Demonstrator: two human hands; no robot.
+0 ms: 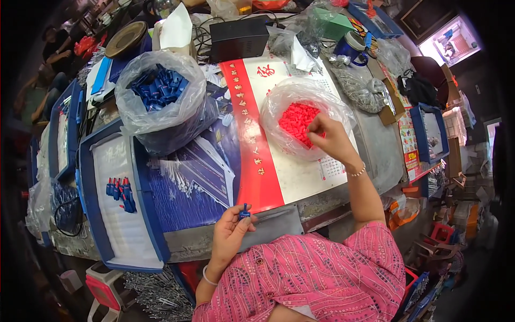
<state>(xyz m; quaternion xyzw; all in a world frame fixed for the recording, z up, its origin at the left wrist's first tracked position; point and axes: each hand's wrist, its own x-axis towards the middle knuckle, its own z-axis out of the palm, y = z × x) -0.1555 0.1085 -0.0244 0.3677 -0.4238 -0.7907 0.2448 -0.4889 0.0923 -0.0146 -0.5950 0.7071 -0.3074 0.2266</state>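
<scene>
My left hand (230,234) pinches a small blue plastic piece (245,213) upright near the table's front edge, its thin stem pointing up. Over the open clear bag (343,115) on the right is my right hand (328,137), thumb and fingers closed together. Whatever the fingertips hold, if anything, is too small to make out. Many small red plastic pieces (296,119) fill that bag. Another clear bag (177,126), at the left, is full of blue plastic pieces (159,87). In the blue tray (152,214) lies a small group of blue pieces with red tips (121,193).
A black box-shaped device (238,40) with cables stands at the back. A grey-filled plastic bag (360,88) and a blue mug (351,47) are at the far right. A plastic stool (104,290) stands at lower left. A person (58,48) sits at the far left.
</scene>
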